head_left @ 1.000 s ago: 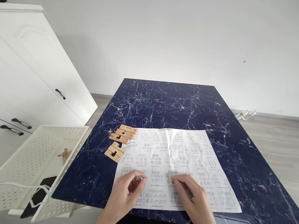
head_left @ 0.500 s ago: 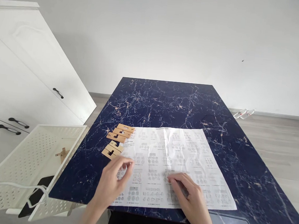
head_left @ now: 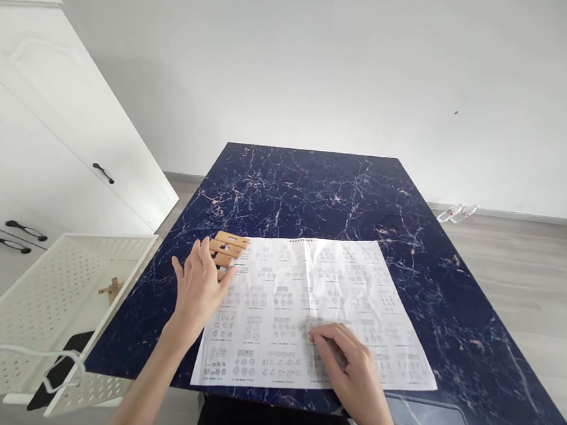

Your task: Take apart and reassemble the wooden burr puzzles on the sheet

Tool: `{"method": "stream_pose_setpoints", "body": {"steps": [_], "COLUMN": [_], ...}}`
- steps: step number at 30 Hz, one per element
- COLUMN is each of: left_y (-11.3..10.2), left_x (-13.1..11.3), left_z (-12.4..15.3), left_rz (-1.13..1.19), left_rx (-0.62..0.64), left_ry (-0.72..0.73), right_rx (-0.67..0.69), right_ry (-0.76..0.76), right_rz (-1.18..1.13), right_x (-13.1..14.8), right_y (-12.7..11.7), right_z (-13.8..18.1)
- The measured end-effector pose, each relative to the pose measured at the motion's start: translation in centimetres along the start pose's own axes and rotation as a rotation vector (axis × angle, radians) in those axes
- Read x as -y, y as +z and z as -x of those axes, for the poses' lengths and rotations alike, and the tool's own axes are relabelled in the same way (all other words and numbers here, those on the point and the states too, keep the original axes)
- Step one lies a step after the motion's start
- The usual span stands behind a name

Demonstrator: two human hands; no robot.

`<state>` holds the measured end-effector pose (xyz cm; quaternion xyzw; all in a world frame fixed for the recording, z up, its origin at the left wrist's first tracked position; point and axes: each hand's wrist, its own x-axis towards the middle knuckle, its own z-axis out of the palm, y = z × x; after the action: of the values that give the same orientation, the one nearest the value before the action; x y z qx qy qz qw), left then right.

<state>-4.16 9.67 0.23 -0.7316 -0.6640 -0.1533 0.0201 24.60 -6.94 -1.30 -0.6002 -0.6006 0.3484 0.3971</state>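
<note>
A large printed instruction sheet (head_left: 315, 301) lies flat on the dark blue marble table (head_left: 310, 188). Several flat wooden pieces (head_left: 230, 245) lie at the sheet's upper left corner. My left hand (head_left: 201, 288) reaches over the nearer wooden pieces with its fingers stretched out, covering them; whether it grips any is hidden. My right hand (head_left: 349, 364) rests on the lower middle of the sheet, fingers curled and pressing the paper down.
A white perforated basket (head_left: 57, 305) stands left of the table, holding a small wooden piece (head_left: 111, 288), a black phone (head_left: 59, 368) and a white cable (head_left: 18, 351). A white cabinet (head_left: 47, 132) rises behind it. Grey floor lies to the right.
My left hand moved from the sheet's lower edge up and left onto the wooden pieces, its fingers going from curled to stretched out. The right hand stayed on the paper.
</note>
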Motion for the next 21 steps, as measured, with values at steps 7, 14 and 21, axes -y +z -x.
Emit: {"method": "stream_pose_setpoints", "body": {"steps": [7, 14, 21], "left_y": [0.2, 1.2, 2.9], "left_x": [-0.2, -0.5, -2.1], "left_z": [-1.7, -3.8, -4.9], "left_rz": [0.034, -0.058, -0.181], "left_rx": [-0.014, 0.049, 0.090], "left_ry": [0.094, 0.172, 0.237], "right_rx": [0.002, 0.011, 0.005], "right_ry": [0.029, 0.030, 0.035], "right_rz": [-0.043, -0.042, -0.038], "right_x": [0.5, 0.4, 0.4], "right_y": [0.2, 0.1, 0.1], "right_z": [0.1, 0.1, 0.0]}}
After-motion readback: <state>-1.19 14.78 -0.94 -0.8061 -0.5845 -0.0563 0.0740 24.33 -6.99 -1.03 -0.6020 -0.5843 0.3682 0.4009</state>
